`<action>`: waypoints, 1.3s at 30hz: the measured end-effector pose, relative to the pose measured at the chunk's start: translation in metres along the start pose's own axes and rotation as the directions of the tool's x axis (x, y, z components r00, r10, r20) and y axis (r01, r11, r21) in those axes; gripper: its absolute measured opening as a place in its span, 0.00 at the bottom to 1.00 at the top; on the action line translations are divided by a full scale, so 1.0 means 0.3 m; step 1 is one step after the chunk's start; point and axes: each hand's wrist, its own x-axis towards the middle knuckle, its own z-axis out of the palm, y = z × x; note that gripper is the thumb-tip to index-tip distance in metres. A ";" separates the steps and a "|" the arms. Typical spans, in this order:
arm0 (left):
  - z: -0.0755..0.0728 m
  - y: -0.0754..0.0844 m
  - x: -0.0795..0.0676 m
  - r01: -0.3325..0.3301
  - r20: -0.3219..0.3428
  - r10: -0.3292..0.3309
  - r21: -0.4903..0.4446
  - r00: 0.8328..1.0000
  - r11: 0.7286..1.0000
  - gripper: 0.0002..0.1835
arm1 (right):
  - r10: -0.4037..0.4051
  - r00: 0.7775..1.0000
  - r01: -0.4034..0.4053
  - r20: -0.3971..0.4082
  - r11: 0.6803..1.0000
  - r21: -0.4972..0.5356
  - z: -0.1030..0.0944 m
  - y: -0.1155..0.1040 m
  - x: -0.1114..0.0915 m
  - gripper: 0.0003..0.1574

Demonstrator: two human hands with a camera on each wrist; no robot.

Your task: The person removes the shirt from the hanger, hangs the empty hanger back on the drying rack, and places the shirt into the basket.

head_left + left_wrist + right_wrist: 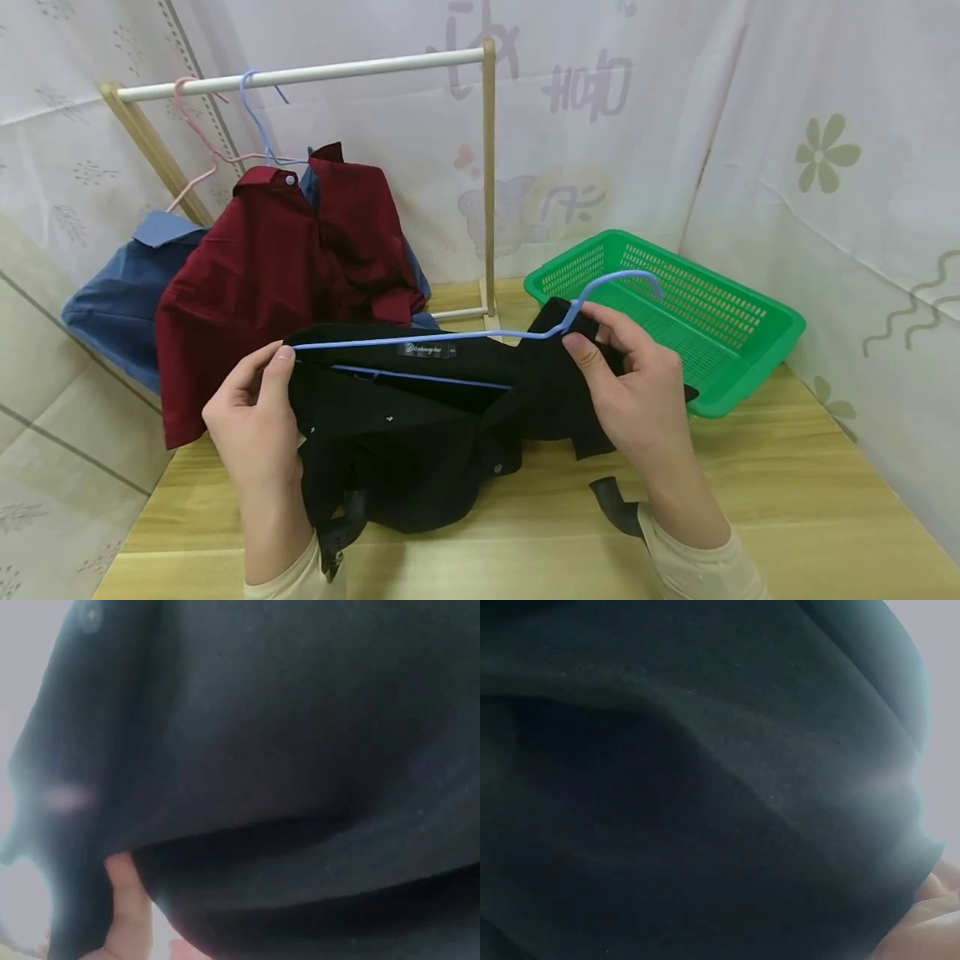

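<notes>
A black shirt (420,483) with a neck label hangs between the two hands above the table. A light blue hanger (420,340) lies along its neck opening, the hook pointing up and right; its lower bar runs inside the shirt. At the hanger's left end, my left hand (258,425) pinches shirt and hanger between thumb and fingers. My right hand (637,392) grips the shirt's collar and the hanger just below the hook. Dark cloth fills both wrist views, with a finger (131,907) at the left one's bottom and part of the right hand (926,930) in the other's corner.
A small rack with a white rail (360,71) stands back left. From it hang a dark red shirt (247,267) and a blue garment (112,300), on blue and pink hangers. A green basket (757,358) sits at the wooden table's (810,500) back right.
</notes>
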 end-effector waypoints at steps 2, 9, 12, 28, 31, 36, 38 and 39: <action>-0.004 0.000 0.006 0.079 0.024 -0.077 -0.110 0.997 0.991 0.08 | 0.010 1.000 -0.010 -0.007 1.000 0.009 -0.003 -0.004 0.000 0.23; -0.015 -0.007 0.003 0.093 0.086 -0.095 0.029 0.992 0.995 0.14 | 0.027 1.000 -0.026 -0.013 0.999 0.025 -0.007 -0.012 -0.002 0.23; -0.006 -0.019 -0.003 -0.183 0.100 0.162 0.257 0.982 0.949 0.14 | 0.024 1.000 -0.024 -0.005 1.000 0.017 -0.006 -0.012 -0.001 0.23; 0.093 -0.028 -0.078 -0.900 0.537 0.722 0.250 0.435 0.357 0.16 | -0.089 0.996 0.090 0.025 0.995 -0.035 0.037 0.012 -0.010 0.27; 0.121 -0.035 -0.102 -0.901 0.568 0.701 0.228 0.432 0.370 0.19 | -0.087 0.995 0.089 0.051 0.994 -0.057 0.049 0.017 -0.016 0.28; 0.171 -0.033 -0.152 -0.868 0.576 0.665 0.183 0.476 0.462 0.17 | -0.078 0.992 0.087 0.096 0.992 -0.089 0.067 0.014 -0.025 0.28; 0.189 -0.030 -0.171 -0.852 0.560 0.662 0.173 0.498 0.494 0.15 | -0.085 0.991 0.094 0.102 0.991 -0.090 0.073 0.013 -0.027 0.28; 0.198 -0.030 -0.178 -0.846 0.549 0.664 0.171 0.508 0.505 0.13 | -0.087 0.991 0.096 0.104 0.991 -0.089 0.076 0.013 -0.027 0.28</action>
